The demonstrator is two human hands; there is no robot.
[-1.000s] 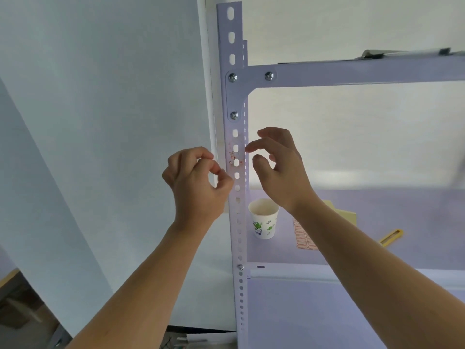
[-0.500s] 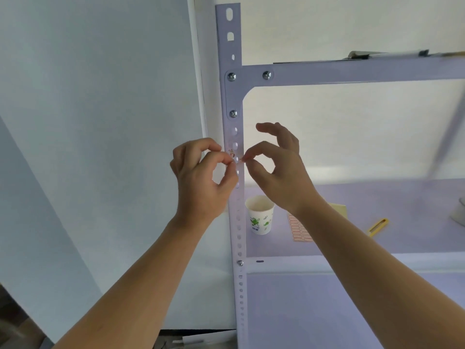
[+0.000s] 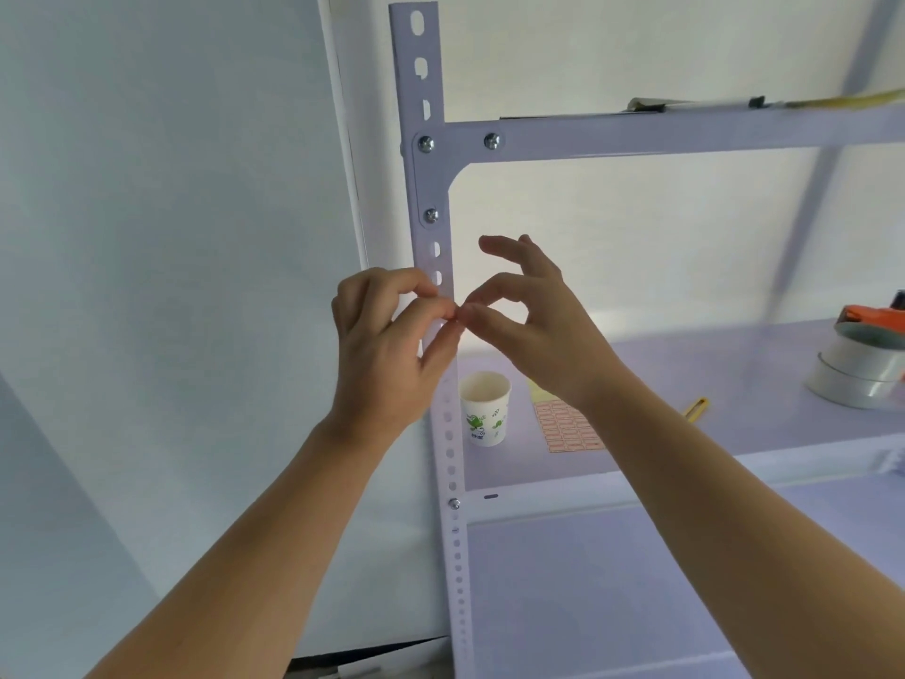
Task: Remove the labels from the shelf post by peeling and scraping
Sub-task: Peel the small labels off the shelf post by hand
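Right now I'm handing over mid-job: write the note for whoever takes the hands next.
Left hand: thumb and forefinger pinched at the post's front edge.
Right hand: same pinch, tips meeting the left's. They are likely on a label scrap, too small to see.
Cup, label sheet and tape rolls sit on the shelf behind.
Done: the post above the hands looks bare.
Left: pull this scrap free, then check the covered spot for residue.

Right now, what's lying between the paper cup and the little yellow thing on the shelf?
In the head view, a pink label sheet lies between the paper cup and the yellow tool.
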